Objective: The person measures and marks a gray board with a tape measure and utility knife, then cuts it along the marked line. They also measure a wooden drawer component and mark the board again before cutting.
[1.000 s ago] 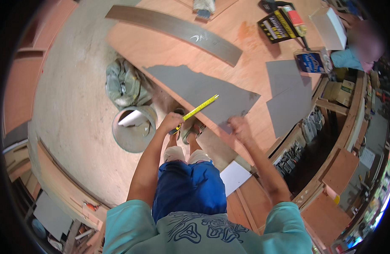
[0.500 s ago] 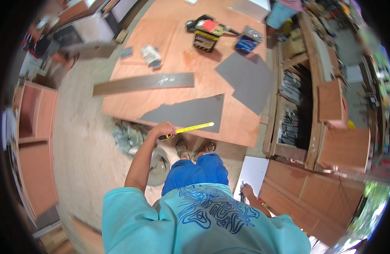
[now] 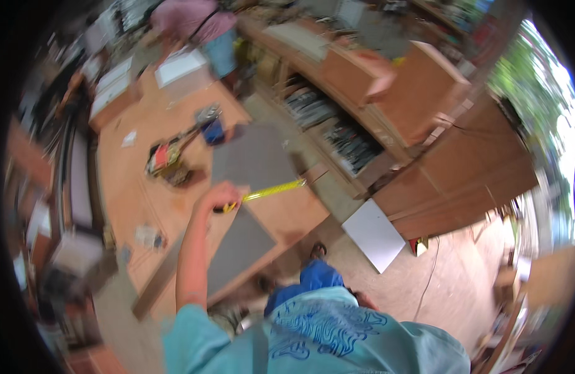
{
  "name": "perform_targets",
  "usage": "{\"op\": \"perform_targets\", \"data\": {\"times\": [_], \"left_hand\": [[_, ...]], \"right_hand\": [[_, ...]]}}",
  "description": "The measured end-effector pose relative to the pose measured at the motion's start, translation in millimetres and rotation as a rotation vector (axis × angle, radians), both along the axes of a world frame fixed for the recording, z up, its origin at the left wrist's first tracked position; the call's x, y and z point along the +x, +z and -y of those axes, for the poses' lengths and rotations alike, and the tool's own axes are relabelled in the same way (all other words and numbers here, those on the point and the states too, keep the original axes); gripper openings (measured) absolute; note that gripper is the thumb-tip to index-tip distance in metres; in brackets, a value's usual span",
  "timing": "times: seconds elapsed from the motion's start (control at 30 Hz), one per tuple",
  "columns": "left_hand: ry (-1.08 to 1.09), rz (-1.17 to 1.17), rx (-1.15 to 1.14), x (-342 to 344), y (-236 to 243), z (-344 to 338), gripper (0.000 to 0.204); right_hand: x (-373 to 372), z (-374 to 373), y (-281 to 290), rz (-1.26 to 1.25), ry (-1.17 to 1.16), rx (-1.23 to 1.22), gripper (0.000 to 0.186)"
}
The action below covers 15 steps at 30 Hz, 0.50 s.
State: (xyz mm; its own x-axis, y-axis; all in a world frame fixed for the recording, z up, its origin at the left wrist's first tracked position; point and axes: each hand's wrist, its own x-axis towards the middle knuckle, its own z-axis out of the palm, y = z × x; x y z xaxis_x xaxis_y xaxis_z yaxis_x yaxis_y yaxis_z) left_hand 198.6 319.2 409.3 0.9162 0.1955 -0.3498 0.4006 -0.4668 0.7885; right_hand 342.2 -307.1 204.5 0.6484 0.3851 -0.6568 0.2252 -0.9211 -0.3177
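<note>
My left hand [image 3: 220,196] is closed around a tape measure, its yellow blade [image 3: 274,190] pulled out to the right. The hand is raised over the wooden table [image 3: 122,187]. Beneath and beyond the blade lies a dark grey sheet [image 3: 256,156]. A second grey sheet [image 3: 241,249], tapering in shape, rests nearer to me, partly behind my forearm. My right hand does not show; just a sliver of reddish skin [image 3: 364,300] appears past my shirt.
A red-topped tin [image 3: 166,159] and a blue can [image 3: 212,131] stand on the table. Left of my arm lies a long brown strip [image 3: 158,283]. A white panel [image 3: 375,235] lies beside a wooden cabinet [image 3: 468,168] on the right. A person in pink [image 3: 188,19] stands beyond the table.
The view has swung right, and blur covers much of it. My left hand still grips the tape measure, now over the table's middle. My right hand, earlier holding a dark tool, has dropped from sight.
</note>
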Motion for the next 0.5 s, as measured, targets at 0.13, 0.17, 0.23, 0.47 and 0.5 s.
{"op": "perform_targets", "data": {"times": [0.13, 0.17, 0.23, 0.47, 0.5], "left_hand": [[-0.014, 0.006, 0.064, 59.6, 61.2, -28.9, 0.017], [-0.027, 0.013, 0.067, 87.8, 88.8, -26.8, 0.016], [-0.068, 0.01, 0.072, 142.4, 157.9, -5.7, 0.017], [-0.211, 0.129, 0.202, 301.7, 329.7, -0.8, 0.016], [-0.238, 0.169, 0.244, 324.7, 349.1, -0.8, 0.017]], "right_hand": [[-0.8, 14.1, -33.0, -0.267, -0.237, -0.178, 0.059], [-2.1, 27.5, -34.9, -0.303, -0.332, -0.161, 0.066], [-5.4, 49.0, -36.6, -0.329, -0.469, -0.138, 0.066], [32.4, 27.3, -85.1, -0.234, -0.646, -0.101, 0.067], [42.5, 19.4, -96.2, -0.208, -0.647, -0.1, 0.067]]}}
